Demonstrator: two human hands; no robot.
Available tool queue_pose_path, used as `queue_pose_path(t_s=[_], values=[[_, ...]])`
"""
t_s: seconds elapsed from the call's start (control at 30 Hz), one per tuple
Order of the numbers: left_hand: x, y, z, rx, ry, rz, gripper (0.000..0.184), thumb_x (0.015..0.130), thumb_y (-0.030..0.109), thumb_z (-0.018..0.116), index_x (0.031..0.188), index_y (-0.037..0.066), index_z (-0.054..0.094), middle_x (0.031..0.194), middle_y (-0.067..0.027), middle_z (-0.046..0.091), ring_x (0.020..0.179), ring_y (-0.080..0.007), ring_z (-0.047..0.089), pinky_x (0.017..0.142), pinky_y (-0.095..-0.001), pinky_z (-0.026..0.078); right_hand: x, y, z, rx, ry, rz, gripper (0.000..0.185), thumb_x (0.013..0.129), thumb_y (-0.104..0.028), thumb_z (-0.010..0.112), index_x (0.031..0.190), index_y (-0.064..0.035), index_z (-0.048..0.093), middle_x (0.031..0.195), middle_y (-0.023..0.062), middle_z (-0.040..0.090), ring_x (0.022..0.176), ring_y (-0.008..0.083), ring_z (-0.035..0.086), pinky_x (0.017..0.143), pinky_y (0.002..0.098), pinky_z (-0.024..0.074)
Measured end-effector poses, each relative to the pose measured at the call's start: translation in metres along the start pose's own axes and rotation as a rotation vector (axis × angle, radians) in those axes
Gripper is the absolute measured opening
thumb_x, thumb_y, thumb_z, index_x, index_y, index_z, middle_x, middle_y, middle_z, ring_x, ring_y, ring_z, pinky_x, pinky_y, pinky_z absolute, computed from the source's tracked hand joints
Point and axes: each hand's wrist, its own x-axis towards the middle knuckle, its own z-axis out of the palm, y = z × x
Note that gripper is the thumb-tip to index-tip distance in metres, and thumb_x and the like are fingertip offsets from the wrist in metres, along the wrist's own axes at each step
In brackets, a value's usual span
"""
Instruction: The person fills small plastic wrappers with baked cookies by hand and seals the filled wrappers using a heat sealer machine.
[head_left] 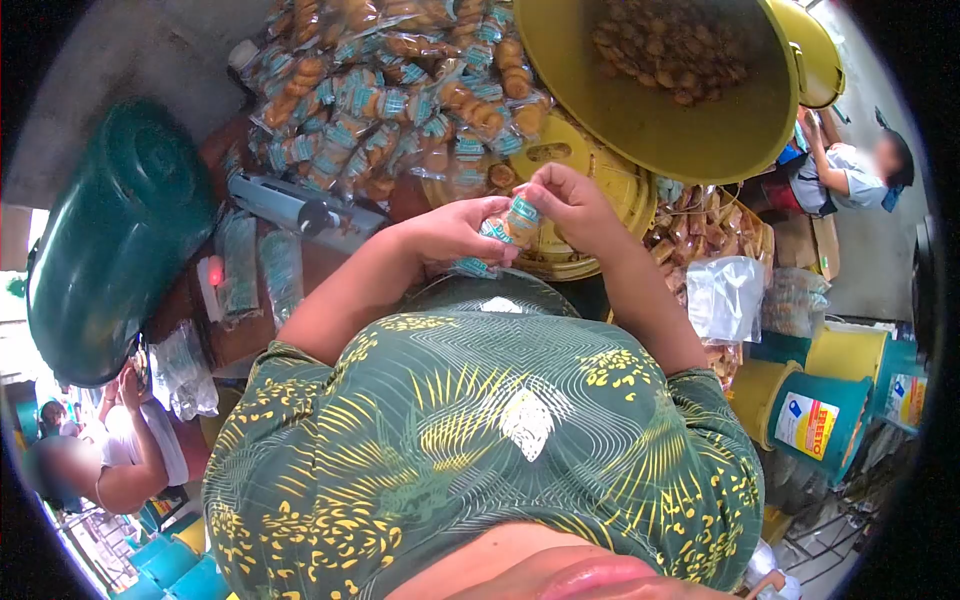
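Note:
My left hand is wrapped round a small clear packet with teal print and cookies inside. The fingers of my right hand pinch the packet's upper right end. Both hands are in front of my chest, over the near edge of a round yellow lid. Beyond them lies a large heap of similar filled packets. A yellow tub with loose brown cookies at its bottom is tilted at the upper right.
A sealing device and flat printed bags lie at left, beside a dark green container. Clear bags and brown pieces lie at right, near labelled buckets. One person is at far right, another at lower left.

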Motion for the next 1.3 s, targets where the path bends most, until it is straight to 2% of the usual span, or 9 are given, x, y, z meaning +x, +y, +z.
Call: queue_pose_path(t_s=[0.1, 0.2, 0.3, 0.5, 0.6, 0.7, 0.87, 1.0, 1.3], values=[[-0.005, 0.001, 0.003, -0.033, 0.079, 0.014, 0.052, 0.083, 0.014, 0.076, 0.127, 0.007, 0.05, 0.102, -0.0014, 0.062, 0.088, -0.0113, 0.061, 0.076, -0.0262, 0.05, -0.001, -0.02, 0.014, -0.592, 0.165, -0.389, 0.021, 0.092, -0.02, 0.068, 0.099, -0.0012, 0.06, 0.099, 0.0069, 0.063, 0.094, 0.0199, 0.06, 0.088, 0.0309, 0.0461], [-0.004, 0.001, 0.002, -0.045, 0.102, 0.072, 0.052, 0.083, 0.014, 0.076, 0.127, 0.007, 0.049, 0.101, -0.0013, 0.062, 0.087, -0.0113, 0.061, 0.074, -0.0265, 0.05, -0.008, -0.037, 0.041, -0.776, 0.285, -0.531, 0.025, 0.092, -0.025, 0.066, 0.089, -0.0003, 0.062, 0.084, 0.0112, 0.061, 0.088, 0.0271, 0.06, 0.081, 0.0355, 0.0471], [-0.001, -0.003, 0.004, -0.097, 0.1, 0.094, 0.053, 0.082, 0.013, 0.077, 0.127, 0.007, 0.05, 0.102, -0.002, 0.063, 0.09, -0.0123, 0.062, 0.078, -0.028, 0.05, -0.006, -0.036, 0.035, -0.912, 0.285, -0.471, 0.026, 0.092, -0.025, 0.064, 0.093, 0.0005, 0.061, 0.085, 0.0156, 0.062, 0.088, 0.0314, 0.06, 0.081, 0.0365, 0.0474], [-0.005, -0.004, 0.004, -0.093, 0.071, 0.033, 0.056, 0.081, 0.009, 0.077, 0.13, 0.005, 0.049, 0.112, -0.0055, 0.065, 0.098, -0.0151, 0.064, 0.088, -0.0313, 0.051, -0.023, -0.052, 0.01, -0.753, 0.406, -0.377, 0.027, 0.088, -0.024, 0.067, 0.099, -0.0006, 0.059, 0.091, 0.018, 0.063, 0.091, 0.0377, 0.06, 0.082, 0.0412, 0.0482], [-0.01, -0.005, 0.002, -0.063, 0.125, 0.054, 0.057, 0.083, 0.009, 0.076, 0.132, 0.005, 0.048, 0.113, -0.0059, 0.065, 0.099, -0.0152, 0.063, 0.088, -0.0313, 0.051, -0.049, -0.035, -0.03, -1.145, 0.414, -0.053, 0.028, 0.085, -0.017, 0.071, 0.104, 0.0, 0.059, 0.096, 0.0165, 0.062, 0.095, 0.0338, 0.061, 0.086, 0.0378, 0.0489], [-0.02, -0.001, 0.002, -0.056, 0.165, 0.057, 0.056, 0.084, 0.012, 0.075, 0.133, 0.005, 0.048, 0.113, -0.0051, 0.065, 0.101, -0.0142, 0.062, 0.089, -0.0309, 0.05, -0.087, 0.017, -0.045, -1.365, 0.263, 0.079, 0.039, 0.079, -0.015, 0.074, 0.111, -0.0015, 0.057, 0.108, 0.0181, 0.059, 0.105, 0.0365, 0.057, 0.089, 0.0423, 0.0473], [-0.023, -0.003, -0.006, -0.063, 0.203, 0.041, 0.056, 0.085, 0.015, 0.074, 0.134, 0.005, 0.048, 0.118, -0.0033, 0.063, 0.107, -0.0127, 0.059, 0.093, -0.0307, 0.047, -0.095, 0.067, -0.046, -1.218, 0.461, -0.061, 0.049, 0.072, -0.012, 0.078, 0.112, -0.002, 0.053, 0.111, 0.0195, 0.053, 0.107, 0.0401, 0.053, 0.089, 0.0452, 0.0459], [-0.021, 0.002, -0.004, -0.081, 0.216, 0.072, 0.052, 0.083, 0.012, 0.075, 0.129, 0.008, 0.051, 0.108, -0.0016, 0.064, 0.093, -0.0081, 0.062, 0.078, -0.0242, 0.052, -0.073, 0.076, -0.043, -1.199, 0.531, -0.179, 0.043, 0.074, -0.011, 0.076, 0.112, -0.0049, 0.057, 0.108, 0.0187, 0.056, 0.103, 0.0392, 0.055, 0.087, 0.0458, 0.0477], [-0.029, -0.005, -0.008, -0.134, 0.202, 0.046, 0.05, 0.085, 0.015, 0.075, 0.128, 0.006, 0.051, 0.111, -0.0021, 0.063, 0.097, -0.0131, 0.061, 0.082, -0.0311, 0.052, -0.055, 0.07, -0.033, -1.051, 0.498, -0.073, 0.043, 0.072, -0.014, 0.08, 0.109, -0.0064, 0.059, 0.103, 0.0168, 0.053, 0.095, 0.0376, 0.056, 0.082, 0.0425, 0.0494]])
